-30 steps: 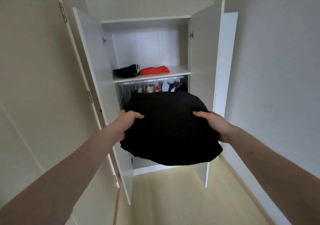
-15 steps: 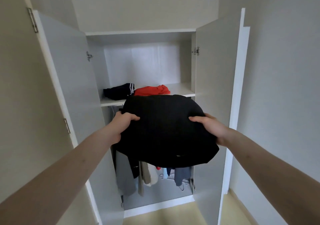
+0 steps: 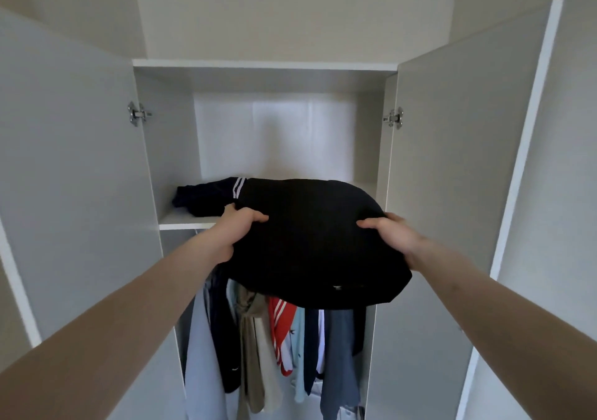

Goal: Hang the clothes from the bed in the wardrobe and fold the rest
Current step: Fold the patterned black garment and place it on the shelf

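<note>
Folded black garment (image 3: 310, 245) now up at shelf (image 3: 181, 222) height, gripped by left hand (image 3: 240, 225) and right hand (image 3: 392, 235); 1 second back it hung lower, so stowing looks imminent.

White wardrobe (image 3: 265, 64) set against plain cream walls.

Its two doors stand wide open: the left door (image 3: 74, 174) and the right door (image 3: 458, 167), each held by a metal hinge (image 3: 138, 114) near the top. The wall (image 3: 290, 9) above the wardrobe is bare and off-white, and another wall (image 3: 578, 128) runs along the right. Soft, even light falls on the pale back panel (image 3: 274, 135) of the upper compartment.
</note>
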A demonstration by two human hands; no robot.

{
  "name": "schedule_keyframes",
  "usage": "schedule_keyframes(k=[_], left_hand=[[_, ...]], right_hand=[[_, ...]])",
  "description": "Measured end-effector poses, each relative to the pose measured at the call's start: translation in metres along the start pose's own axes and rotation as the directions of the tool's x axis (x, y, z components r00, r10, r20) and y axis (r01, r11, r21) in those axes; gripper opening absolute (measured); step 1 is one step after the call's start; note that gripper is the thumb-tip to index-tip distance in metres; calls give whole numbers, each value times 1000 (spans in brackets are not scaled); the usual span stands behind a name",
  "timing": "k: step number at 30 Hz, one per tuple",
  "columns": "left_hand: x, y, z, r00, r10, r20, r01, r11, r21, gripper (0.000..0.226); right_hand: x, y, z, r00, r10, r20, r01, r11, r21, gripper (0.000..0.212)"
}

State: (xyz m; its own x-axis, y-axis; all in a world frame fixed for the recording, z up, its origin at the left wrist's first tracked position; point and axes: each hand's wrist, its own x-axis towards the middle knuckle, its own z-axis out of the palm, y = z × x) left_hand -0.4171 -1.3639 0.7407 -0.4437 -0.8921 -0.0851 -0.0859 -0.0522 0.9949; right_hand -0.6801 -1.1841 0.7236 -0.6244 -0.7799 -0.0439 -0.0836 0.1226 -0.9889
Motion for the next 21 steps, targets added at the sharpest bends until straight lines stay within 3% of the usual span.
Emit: schedule_keyframes(k=[7, 15, 21], left_hand=[[107, 23, 31, 999, 28, 32, -27, 999, -23, 90], [248, 39, 61, 984, 25, 175, -19, 999, -36, 70], [332, 40, 76, 974, 70, 215, -58, 997, -60, 68]], right_hand=[[99, -14, 0, 988, -66, -143, 54, 995, -89, 72], [209, -30, 9, 956, -138, -258, 62, 957, -285, 51], [277, -41, 17, 941, -136, -309, 11, 927, -376, 59]])
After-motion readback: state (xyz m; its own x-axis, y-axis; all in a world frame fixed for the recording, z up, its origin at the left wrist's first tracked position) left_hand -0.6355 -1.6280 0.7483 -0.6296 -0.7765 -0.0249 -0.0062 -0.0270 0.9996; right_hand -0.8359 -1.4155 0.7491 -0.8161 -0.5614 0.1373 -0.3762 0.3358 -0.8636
